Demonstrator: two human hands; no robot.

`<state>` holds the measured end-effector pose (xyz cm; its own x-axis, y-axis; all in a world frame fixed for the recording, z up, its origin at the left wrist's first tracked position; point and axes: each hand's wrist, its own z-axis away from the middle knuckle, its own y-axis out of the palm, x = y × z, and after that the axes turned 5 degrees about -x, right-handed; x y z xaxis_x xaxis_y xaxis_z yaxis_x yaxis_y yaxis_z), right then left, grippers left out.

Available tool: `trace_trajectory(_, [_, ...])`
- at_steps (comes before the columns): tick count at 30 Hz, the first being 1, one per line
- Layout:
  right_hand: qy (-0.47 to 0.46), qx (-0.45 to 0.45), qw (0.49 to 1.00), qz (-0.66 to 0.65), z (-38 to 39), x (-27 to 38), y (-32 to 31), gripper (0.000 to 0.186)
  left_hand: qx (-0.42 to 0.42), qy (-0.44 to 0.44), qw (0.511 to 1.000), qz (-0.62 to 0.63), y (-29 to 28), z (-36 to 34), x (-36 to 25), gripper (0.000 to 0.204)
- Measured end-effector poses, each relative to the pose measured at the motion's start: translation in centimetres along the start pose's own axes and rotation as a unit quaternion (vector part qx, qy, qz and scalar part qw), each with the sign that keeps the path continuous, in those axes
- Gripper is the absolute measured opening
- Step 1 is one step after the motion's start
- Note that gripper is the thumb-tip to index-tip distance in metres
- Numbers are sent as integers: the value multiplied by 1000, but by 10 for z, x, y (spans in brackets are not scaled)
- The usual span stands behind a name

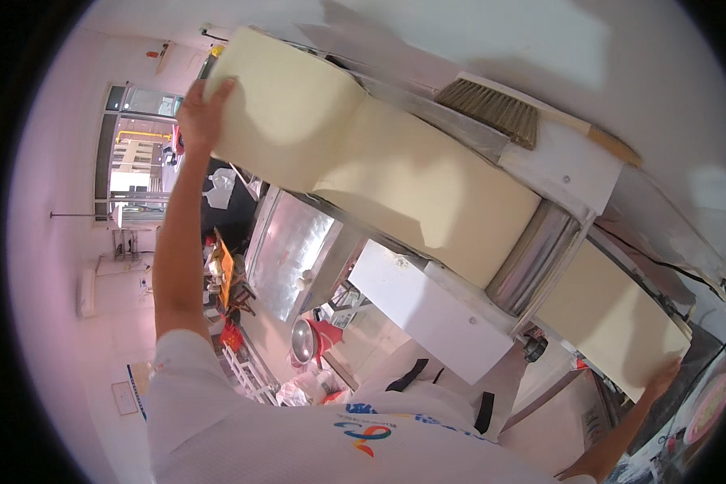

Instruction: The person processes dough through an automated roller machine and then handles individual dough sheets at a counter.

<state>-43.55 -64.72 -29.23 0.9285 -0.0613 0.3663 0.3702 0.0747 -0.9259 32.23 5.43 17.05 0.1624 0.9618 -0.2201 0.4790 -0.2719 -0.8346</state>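
Note:
A long, pale yellow dough sheet point(427, 194) lies along a metal sheeting machine, folded or creased partway along. My left hand point(203, 113) grips its upper left end, thumb over the top. At the machine's steel roller point(532, 258) the sheet disappears and shows again on the right-hand belt as a shorter stretch point(601, 310). My right hand point(660, 377) holds that stretch's lower right corner, its fingers partly hidden. A wooden-backed bristle brush point(488, 105) rests on the white housing point(565, 177) behind the sheet.
Below the sheet are a white panel point(419, 306), a steel-topped unit point(286, 250), a steel bowl point(302, 339) and several bags point(306, 387). An orange board point(224, 274) stands at left near a window point(137, 153). Black cables and a pink round container point(710, 407) are at far right.

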Motion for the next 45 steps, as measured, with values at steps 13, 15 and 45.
trace_trajectory(13, [-142,51,986,-68,-20,-51,21,83,0,26,997,-79,152,-38,184,55])
trace_trajectory(15, [63,151,964,-207,-42,-64,-4,79,-25,30,997,-59,180,-34,179,56])
trace_trajectory(45, [-1,139,978,-154,-25,-8,-23,84,293,190,899,-264,178,229,-29,93])
